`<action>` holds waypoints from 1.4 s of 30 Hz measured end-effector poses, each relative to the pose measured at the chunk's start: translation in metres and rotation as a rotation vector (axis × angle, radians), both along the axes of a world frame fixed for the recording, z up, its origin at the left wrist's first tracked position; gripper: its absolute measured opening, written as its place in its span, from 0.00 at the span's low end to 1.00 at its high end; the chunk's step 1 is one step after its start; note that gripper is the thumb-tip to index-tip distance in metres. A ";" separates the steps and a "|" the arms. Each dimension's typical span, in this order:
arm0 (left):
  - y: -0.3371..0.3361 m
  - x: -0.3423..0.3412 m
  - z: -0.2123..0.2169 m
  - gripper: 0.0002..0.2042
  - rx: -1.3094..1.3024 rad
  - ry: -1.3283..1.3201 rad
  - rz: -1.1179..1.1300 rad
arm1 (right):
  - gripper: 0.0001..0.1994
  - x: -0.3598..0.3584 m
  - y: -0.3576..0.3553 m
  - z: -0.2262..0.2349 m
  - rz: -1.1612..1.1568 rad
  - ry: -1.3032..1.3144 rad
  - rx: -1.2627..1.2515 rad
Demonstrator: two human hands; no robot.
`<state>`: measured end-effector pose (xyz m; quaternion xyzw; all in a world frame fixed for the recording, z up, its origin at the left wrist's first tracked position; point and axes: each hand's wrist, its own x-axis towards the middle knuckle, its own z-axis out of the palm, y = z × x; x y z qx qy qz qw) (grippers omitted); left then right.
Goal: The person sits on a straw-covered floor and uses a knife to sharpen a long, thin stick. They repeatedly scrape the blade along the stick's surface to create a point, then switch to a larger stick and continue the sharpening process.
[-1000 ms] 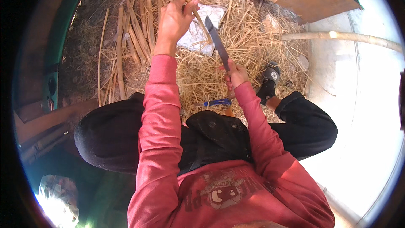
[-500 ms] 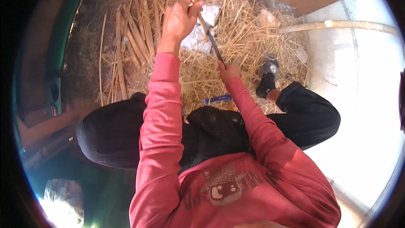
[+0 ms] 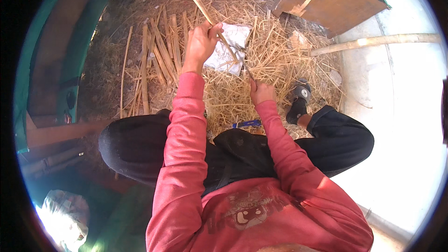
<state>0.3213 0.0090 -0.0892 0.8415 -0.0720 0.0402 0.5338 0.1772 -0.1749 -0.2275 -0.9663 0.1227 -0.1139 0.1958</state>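
My left hand (image 3: 200,45) is closed around a split bamboo stick (image 3: 202,7), with the thumb laid along it. The stick slants from a pale upper end down to the right, its lower end over a white, cloth-like piece (image 3: 237,33) on the ground. My right hand (image 3: 263,93) grips a knife whose handle is hidden in the fingers. Its dark narrow blade (image 3: 248,71) points up toward the lower end of the stick. I cannot tell whether blade and stick touch. Straw-like shavings (image 3: 275,49) lie all around the white piece.
Several bamboo strips (image 3: 163,49) lie to the left of my left hand. A blue object (image 3: 246,123) rests near my lap. A brown board (image 3: 333,0) stands at the far right, with a bamboo pole (image 3: 378,40) below it. My shod foot (image 3: 299,98) is at the right.
The knife has drawn back toward me, and less of its blade shows. The stick has come lower, so its upper end is now in view. The whole view has shifted slightly.
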 end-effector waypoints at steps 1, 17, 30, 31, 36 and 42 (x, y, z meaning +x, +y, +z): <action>0.005 -0.001 -0.002 0.13 -0.020 0.004 0.012 | 0.17 0.001 0.009 0.016 -0.023 -0.048 0.147; -0.019 -0.006 0.014 0.16 0.166 -0.013 -0.100 | 0.32 0.013 -0.019 -0.077 -0.066 0.551 0.262; 0.008 -0.003 -0.006 0.18 -0.046 0.037 -0.023 | 0.24 -0.008 0.012 -0.062 -0.055 0.395 0.157; 0.004 -0.004 -0.006 0.18 -0.043 0.027 -0.042 | 0.25 -0.007 0.008 -0.071 -0.042 0.369 0.165; -0.003 -0.006 -0.008 0.18 0.040 -0.024 -0.097 | 0.29 0.005 -0.035 -0.083 0.038 0.375 0.284; 0.005 -0.013 -0.002 0.16 0.083 -0.044 -0.119 | 0.30 0.004 -0.056 -0.058 -0.098 0.698 1.034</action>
